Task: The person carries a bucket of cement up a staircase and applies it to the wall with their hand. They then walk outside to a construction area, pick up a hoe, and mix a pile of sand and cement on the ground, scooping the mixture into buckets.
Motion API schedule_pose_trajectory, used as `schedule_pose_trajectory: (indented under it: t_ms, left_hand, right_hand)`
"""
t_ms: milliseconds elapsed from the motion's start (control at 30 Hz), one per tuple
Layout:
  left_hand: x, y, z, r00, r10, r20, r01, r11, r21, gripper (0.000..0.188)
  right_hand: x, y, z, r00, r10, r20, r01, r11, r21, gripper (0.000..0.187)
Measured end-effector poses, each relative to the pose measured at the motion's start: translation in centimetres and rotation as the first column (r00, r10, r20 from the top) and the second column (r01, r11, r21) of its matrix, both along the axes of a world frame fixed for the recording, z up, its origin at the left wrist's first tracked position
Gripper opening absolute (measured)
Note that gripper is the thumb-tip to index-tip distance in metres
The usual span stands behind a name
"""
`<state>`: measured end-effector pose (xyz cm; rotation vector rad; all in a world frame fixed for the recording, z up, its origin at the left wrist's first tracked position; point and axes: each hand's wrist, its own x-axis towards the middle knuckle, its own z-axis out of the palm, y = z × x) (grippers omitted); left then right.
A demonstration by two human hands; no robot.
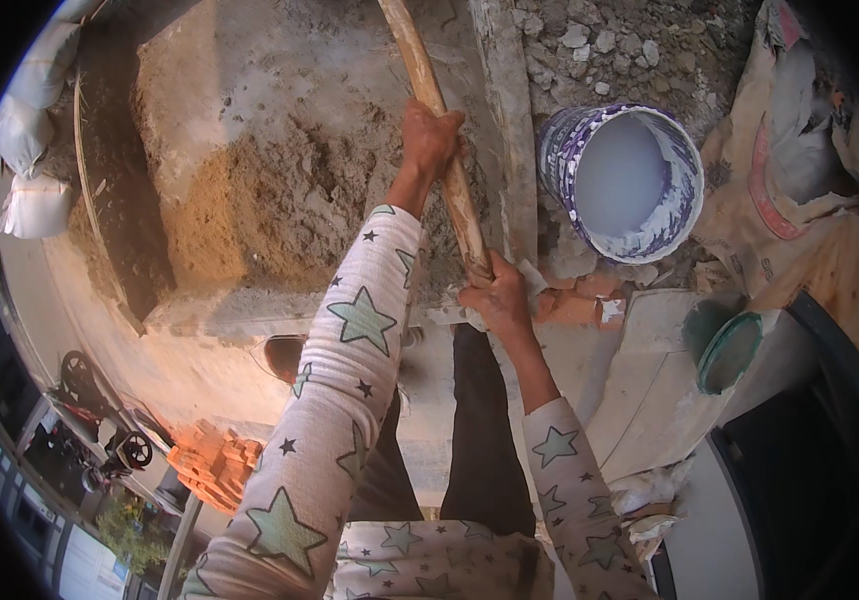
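Observation:
A long wooden handle (460,205) slants from the top edge down toward my body, and its far end lies out of the picture. My left hand (430,139) is wrapped round it farther up. Lower down, my right hand (498,296) grips the same handle near its close end. Beneath and to the left of the handle spreads a heap of wet grey mortar (314,190), with dry yellowish sand (207,215) along its left side. The tool's working head cannot be seen.
Right of the handle stands a paint-spattered bucket (684,190) of cloudy liquid. Rubble (629,50) lies behind it, torn paper sacks (779,200) beside it. Broken bricks (579,303) sit by my right hand. A green-rimmed round container (730,353), stacked orange bricks (215,466) and white sacks (37,205) surround me.

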<state>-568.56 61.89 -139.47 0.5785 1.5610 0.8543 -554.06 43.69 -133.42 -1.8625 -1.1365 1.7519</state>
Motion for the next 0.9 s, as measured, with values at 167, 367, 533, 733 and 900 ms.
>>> schedule_pose_trajectory:
  t_ms: [167, 367, 533, 733, 900]
  left_hand:
    - [-1.2, -0.8, 1.3, 0.997, 0.027, -0.07, -0.035, 0.993, -0.117, 0.017]
    - [-3.0, -1.9, 2.8, 0.982, -0.163, -0.097, 0.144, 0.974, -0.174, 0.016]
    - [-2.5, -3.6, 4.8, 0.981, -0.189, -0.046, 0.176, 0.963, -0.202, 0.016]
    - [-5.2, -9.1, 8.8, 0.967, -0.248, 0.065, 0.256, 0.937, -0.238, 0.015]
    - [-7.6, -13.7, 11.1, 0.963, -0.159, 0.216, 0.221, 0.927, -0.304, 0.017]
  right_hand:
    - [-2.1, -0.9, 3.8, 0.999, -0.046, -0.015, 0.045, 0.996, -0.077, 0.036]
    - [-5.6, -2.6, 9.1, 0.968, -0.226, -0.106, 0.193, 0.947, -0.258, 0.032]
    - [-5.8, -4.4, 11.4, 0.96, -0.265, -0.088, 0.23, 0.929, -0.29, 0.031]
    - [-10.3, -9.4, 17.4, 0.944, -0.321, -0.079, 0.28, 0.904, -0.324, 0.03]
    - [-11.9, -12.2, 21.5, 0.97, -0.243, -0.018, 0.218, 0.899, -0.379, 0.027]
